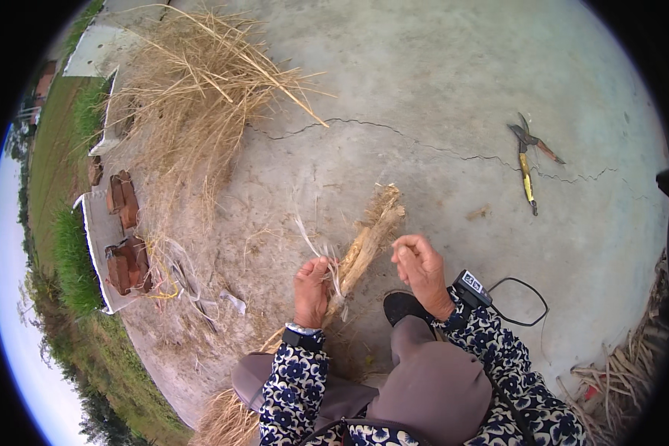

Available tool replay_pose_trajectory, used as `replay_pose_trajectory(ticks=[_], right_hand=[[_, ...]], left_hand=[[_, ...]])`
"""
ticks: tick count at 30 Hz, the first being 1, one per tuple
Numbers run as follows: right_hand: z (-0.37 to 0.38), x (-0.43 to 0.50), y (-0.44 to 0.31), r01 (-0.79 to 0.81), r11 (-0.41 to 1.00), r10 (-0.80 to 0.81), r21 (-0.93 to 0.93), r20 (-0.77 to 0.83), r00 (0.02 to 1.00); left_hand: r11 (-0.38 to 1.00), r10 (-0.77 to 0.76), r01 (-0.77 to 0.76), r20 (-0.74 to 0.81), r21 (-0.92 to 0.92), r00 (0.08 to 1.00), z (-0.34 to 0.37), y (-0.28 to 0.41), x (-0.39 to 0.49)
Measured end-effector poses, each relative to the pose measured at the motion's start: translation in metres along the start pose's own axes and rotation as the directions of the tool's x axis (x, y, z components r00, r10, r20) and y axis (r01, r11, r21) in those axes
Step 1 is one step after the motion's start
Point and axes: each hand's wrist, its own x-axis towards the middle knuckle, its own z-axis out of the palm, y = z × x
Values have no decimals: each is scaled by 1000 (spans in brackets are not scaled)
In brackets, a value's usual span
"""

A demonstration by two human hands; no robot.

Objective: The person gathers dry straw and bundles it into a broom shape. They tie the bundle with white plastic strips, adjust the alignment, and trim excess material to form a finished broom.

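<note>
My left hand (311, 290) pinches a whitish plastic strip (334, 265) between thumb and fingers. That strip runs against a bundle of thick, pale plant stalks (368, 245), and its loose end sticks up past my fingertips. The stalks lie slantwise in front of me, with rough cut ends pointing away. Just right of the bundle, my right hand (421, 273) hovers apart from it, fingers curled in and thumb against them. Nothing shows in its grasp. Part of the bundle's near end is hidden behind my left hand and sleeve.
A large heap of dry brushwood (200, 83) spreads at the upper left. Pruning loppers (526, 161) lie on the cracked concrete (423, 83) to the right. Bricks (127, 265) and loose plastic strips (192, 290) are at left. Cut sticks (624, 368) lie at lower right.
</note>
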Motion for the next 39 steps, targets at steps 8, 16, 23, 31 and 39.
replay_pose_trajectory(ticks=[8, 16, 23, 31, 39], right_hand=[[85, 75, -9, 691, 411, -195, -595, 683, 704], [104, 84, 29, 521, 578, -58, -628, 605, 794], [101, 97, 34, 265, 892, -41, -365, 519, 854], [56, 34, -24, 90, 993, -114, 69, 570, 814], [-7, -5, 10, -467, 876, 481, -120, 271, 834]], left_hand=[[999, 44, -44, -28, 32, 999, -2, 0, -1], [990, 135, -134, -33, 46, 990, 4, -15, -8], [992, 114, -115, 27, 44, 993, -7, -13, -2], [992, 79, -70, 86, -100, 993, -6, -5, -1], [997, 64, -64, -10, -31, 998, -3, 3, -6]])
